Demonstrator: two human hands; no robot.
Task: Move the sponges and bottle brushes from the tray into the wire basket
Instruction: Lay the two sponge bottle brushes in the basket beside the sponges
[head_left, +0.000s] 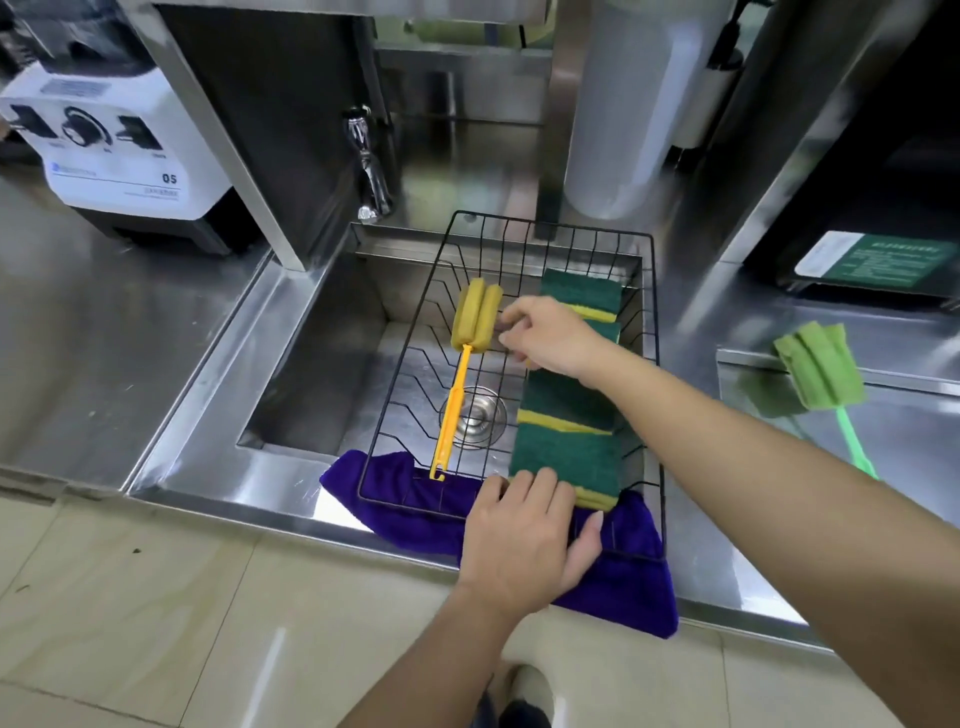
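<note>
A black wire basket sits over the sink. Inside it, a yellow bottle brush lies along the left side, and several green-and-yellow sponges lie in a row along the right side. My right hand hovers over the basket's middle with its fingers loosely curled, its fingertips beside the yellow brush head and nothing visible in them. My left hand grips the basket's front rim, with its fingers touching the nearest sponge. A green bottle brush lies on the steel tray to the right.
A purple cloth lies under the basket's front edge on the sink rim. The steel sink has a drain and a tap behind it. A white blender base stands far left, and a white cylinder behind the basket.
</note>
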